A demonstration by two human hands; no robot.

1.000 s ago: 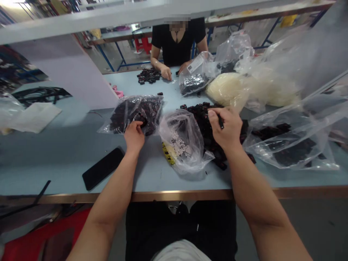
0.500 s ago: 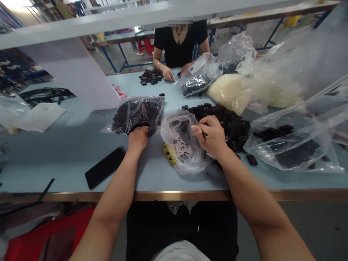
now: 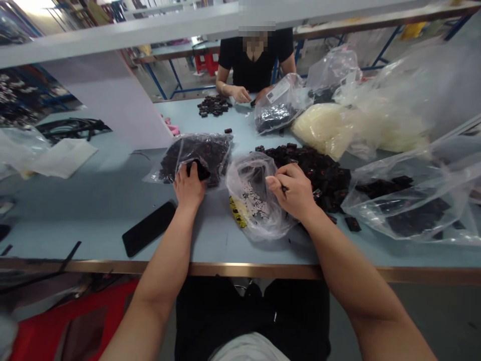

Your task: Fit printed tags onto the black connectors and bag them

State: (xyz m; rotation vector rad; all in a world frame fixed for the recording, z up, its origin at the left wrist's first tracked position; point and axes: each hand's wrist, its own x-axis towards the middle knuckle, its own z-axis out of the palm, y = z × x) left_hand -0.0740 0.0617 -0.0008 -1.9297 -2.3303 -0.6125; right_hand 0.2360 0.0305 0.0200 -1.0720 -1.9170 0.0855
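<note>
My left hand (image 3: 189,188) lies at the dark opening of a clear plastic bag (image 3: 221,150) full of small black parts. Its fingers are a little apart, and some fingertips are hidden at the opening. My right hand (image 3: 295,193) is closed in a pinch beside an open clear bag (image 3: 240,173) that holds many small whitish pieces (image 3: 255,200). A small dark tip shows between its fingers; what it belongs to is unclear. Behind and right of that hand spreads a heap of small black parts (image 3: 326,175).
A black phone (image 3: 148,229) lies left, near the table edge (image 3: 255,269). Bags with black parts (image 3: 417,215) and pale yellow contents (image 3: 323,128) stand right. Across the table a person (image 3: 255,62) handles black parts near a small pile (image 3: 213,106). A white divider (image 3: 112,100) stands left.
My left hand has shifted forward at the bag's opening, and its fingers now show spread on top. My right hand stays pinched in nearly the same place. The view has shifted slightly.
</note>
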